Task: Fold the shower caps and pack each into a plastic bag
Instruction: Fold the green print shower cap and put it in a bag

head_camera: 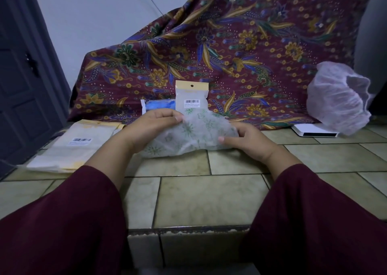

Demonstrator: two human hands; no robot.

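maroon sleeves [62,222] fill the near edge, both forearms reaching out over the tiled ledge [209,197].

green-print shower cap [194,134] lies bunched on the tiles at mid-distance, between the two hands, partly folded into a long flat bundle. left hand [152,123] lies over its left end, fingers curled onto the top edge, gripping the film. right hand [249,140] holds the right end, thumb on top, fingers round it.

just beyond the cap, a yellow-topped plastic bag [191,96] stands against the patterned cloth [230,44], barcode showing; whether the cap's far edge already enters it, cannot tell. left of that, a packed blue cap [159,105]. near left, a stack of empty bags [77,146] lies flat. far right, a white unfolded cap [339,98] sits puffed up on a white box [314,131].

judged step: finishing the fold before bagging. to do it well, press air out toward the open elastic edge, keep both ends pinched so the slippery film does not spring open, and fold narrower than the bag's mouth.
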